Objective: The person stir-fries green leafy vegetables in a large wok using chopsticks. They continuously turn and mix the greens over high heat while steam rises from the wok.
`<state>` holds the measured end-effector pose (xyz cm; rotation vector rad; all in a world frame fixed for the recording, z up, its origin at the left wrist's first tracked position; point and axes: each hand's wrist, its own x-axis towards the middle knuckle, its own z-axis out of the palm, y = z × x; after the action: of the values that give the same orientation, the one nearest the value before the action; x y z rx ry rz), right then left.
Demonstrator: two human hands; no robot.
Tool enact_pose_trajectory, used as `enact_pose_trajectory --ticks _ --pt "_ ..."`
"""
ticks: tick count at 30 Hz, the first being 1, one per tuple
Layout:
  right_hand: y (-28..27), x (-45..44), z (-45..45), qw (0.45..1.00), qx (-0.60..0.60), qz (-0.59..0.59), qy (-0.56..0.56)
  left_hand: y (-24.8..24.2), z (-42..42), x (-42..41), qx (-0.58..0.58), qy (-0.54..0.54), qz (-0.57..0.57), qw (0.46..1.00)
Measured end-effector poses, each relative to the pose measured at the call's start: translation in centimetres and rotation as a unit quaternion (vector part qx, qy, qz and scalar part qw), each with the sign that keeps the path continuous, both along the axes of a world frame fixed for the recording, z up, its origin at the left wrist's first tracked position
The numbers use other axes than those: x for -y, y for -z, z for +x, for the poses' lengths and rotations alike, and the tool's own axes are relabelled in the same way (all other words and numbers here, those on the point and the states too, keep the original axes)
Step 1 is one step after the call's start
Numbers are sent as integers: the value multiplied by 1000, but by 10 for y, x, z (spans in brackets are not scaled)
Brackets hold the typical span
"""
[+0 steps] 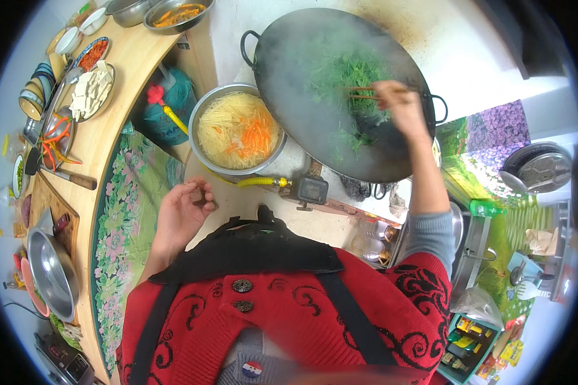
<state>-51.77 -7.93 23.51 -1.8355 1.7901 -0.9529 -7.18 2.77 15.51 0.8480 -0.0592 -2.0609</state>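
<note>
My right hand [399, 103] grips a pair of wooden chopsticks [359, 93] over a large two-handled black wok [298, 130]. The chopstick tips touch leafy greens [354, 72] inside, and steam veils much of the wok's left part. My left hand [188, 199] hangs with curled fingers near my waist, holding nothing that I can see. Between it and the wok stands a round metal basin [200, 159] of shredded pale vegetable [221, 113] with orange shreds [257, 137], probably carrot, on top.
A yellow gas hose [260, 181] runs to the stove valve below the basin. Along the left, a wooden counter [125, 62] bears sliced tofu [90, 91], peppers [58, 137], a cleaver, a cutting board [72, 226] and a steel bowl [50, 274]. Glass jars [368, 248] stand under the stove's edge.
</note>
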Motion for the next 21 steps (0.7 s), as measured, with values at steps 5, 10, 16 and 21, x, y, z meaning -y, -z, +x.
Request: enact_pose_trajectory --ticks 5,10,16,21 --pt "-37 5 -105 960 160 -63 220 2 4 3 18 -13 11 1000" --pt "50 77 -163 865 418 -39 273 2 -2 3 27 -26 21 999" --pt "53 121 -106 880 456 21 128 7 -7 2 19 -28 33 999" --pt "-33 46 -72 965 253 71 10 9 -8 7 17 -16 26 999"
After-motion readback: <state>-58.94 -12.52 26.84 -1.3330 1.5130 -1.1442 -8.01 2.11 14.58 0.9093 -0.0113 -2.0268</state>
